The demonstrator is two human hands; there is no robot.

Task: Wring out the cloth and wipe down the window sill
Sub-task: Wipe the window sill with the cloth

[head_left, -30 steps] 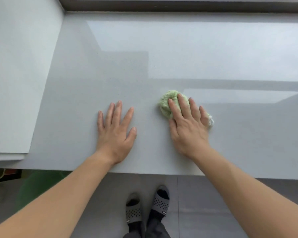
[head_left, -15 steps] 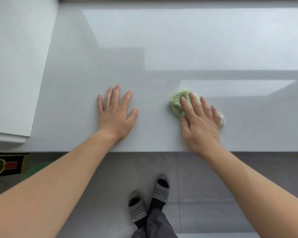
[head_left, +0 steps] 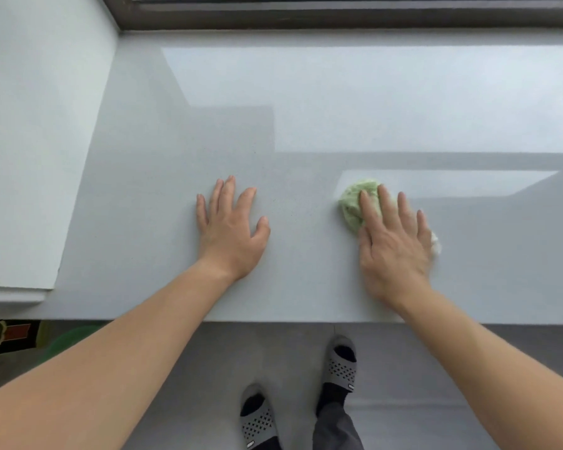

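Observation:
A bunched pale green cloth (head_left: 355,203) lies on the wide grey window sill (head_left: 306,118). My right hand (head_left: 394,241) presses flat on top of the cloth, fingers spread over it; a white edge of the cloth (head_left: 435,245) peeks out at the hand's right side. My left hand (head_left: 231,232) rests flat on the bare sill to the left, palm down, fingers apart, holding nothing. Most of the cloth is hidden under my right palm.
A white wall reveal (head_left: 30,141) bounds the sill on the left. The dark window frame (head_left: 338,13) runs along the back. The sill's front edge (head_left: 273,319) drops to a grey floor, where my feet in grey slippers (head_left: 338,362) stand. Green and dark objects (head_left: 10,339) sit at lower left.
My right hand has slid the cloth to the right along the sill. My left hand has stayed planted in place. The camera view has tilted slightly.

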